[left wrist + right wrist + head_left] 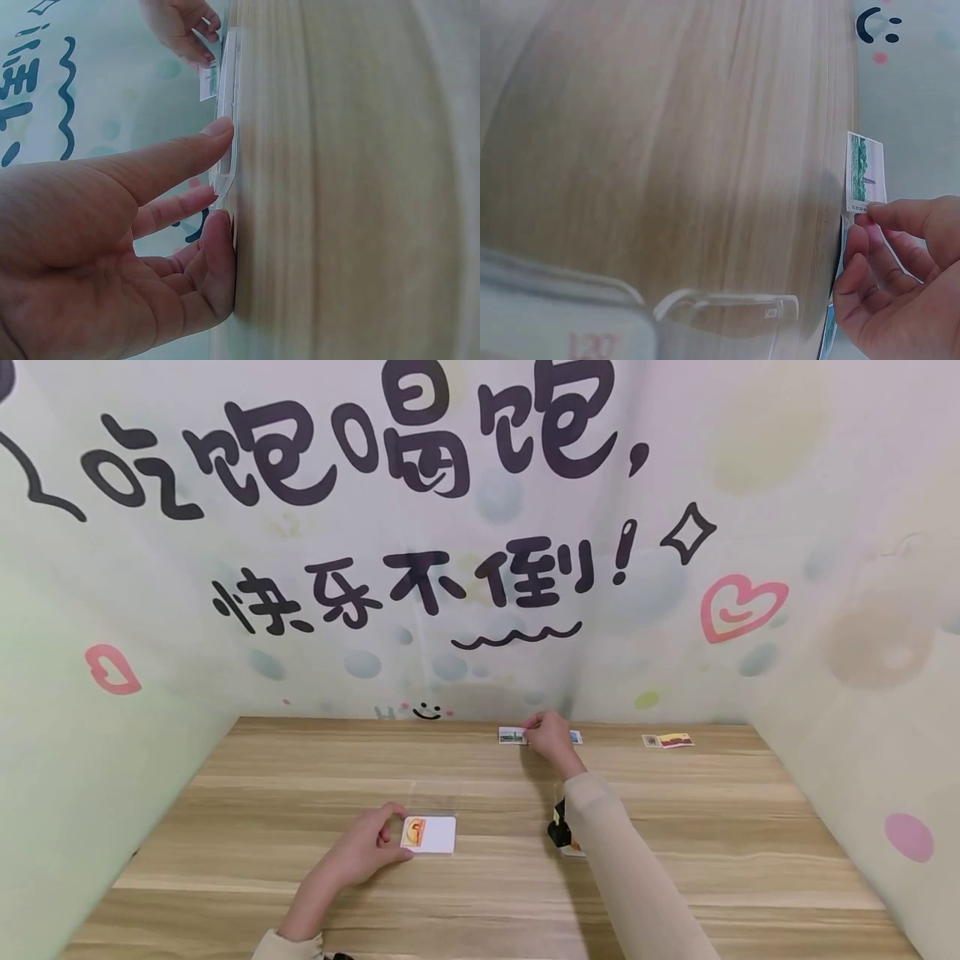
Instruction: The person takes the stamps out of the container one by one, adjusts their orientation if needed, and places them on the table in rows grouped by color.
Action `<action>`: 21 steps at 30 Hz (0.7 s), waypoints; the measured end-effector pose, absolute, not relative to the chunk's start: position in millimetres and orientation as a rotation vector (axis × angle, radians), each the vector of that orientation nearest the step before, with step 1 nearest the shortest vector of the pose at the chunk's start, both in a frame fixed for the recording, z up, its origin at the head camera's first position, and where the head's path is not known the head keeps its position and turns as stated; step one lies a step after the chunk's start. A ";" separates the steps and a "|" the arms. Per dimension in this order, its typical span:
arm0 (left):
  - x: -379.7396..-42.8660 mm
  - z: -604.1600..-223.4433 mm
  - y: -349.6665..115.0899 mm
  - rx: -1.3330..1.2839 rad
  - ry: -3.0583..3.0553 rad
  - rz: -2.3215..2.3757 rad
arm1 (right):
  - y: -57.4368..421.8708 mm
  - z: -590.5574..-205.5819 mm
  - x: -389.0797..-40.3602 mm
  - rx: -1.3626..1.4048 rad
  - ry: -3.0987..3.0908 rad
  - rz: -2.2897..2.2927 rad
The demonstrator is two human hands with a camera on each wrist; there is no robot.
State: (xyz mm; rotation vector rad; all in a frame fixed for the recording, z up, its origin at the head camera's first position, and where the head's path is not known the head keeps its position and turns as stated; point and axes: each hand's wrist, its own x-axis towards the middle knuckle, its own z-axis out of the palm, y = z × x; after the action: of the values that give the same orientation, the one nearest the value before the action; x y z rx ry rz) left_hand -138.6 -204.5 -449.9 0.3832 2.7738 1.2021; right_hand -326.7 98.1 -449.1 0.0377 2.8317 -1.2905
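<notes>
My left hand (367,846) holds the near left edge of a clear plastic case (435,792), its hinged lid lying open toward the back. Inside the case, a white card (441,835) carries an orange picture stamp (414,832) on its left side. In the left wrist view the thumb rests along the edge of the case and the fingers meet its corner. At the back of the table, my right hand (551,739) pinches a postage stamp (865,172) with a green landscape by its edge. Another blue stamp (576,737) lies beneath that hand.
A pair of stamps (667,741) lies at the back right. Under my right forearm is a second clear case (727,300), partly hidden by the sleeve and a black wrist mount (559,828). A printed curtain (337,677) rises behind the wooden table (300,768).
</notes>
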 end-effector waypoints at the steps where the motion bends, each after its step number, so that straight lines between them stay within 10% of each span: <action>1: -138.5 -449.9 -204.4 0.382 2.773 1.205 | 98.1 -449.7 -327.0 0.035 2.835 -1.288; 21: -138.9 -451.6 -204.5 0.378 2.776 1.202 | 98.9 -455.1 -330.5 -0.016 2.880 -1.248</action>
State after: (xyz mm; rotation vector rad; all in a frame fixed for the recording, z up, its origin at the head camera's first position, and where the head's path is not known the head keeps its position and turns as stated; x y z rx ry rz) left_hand -138.9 -204.5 -451.6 0.3780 2.7764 1.2022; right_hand -330.5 98.9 -455.1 -0.0161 2.8805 -1.2482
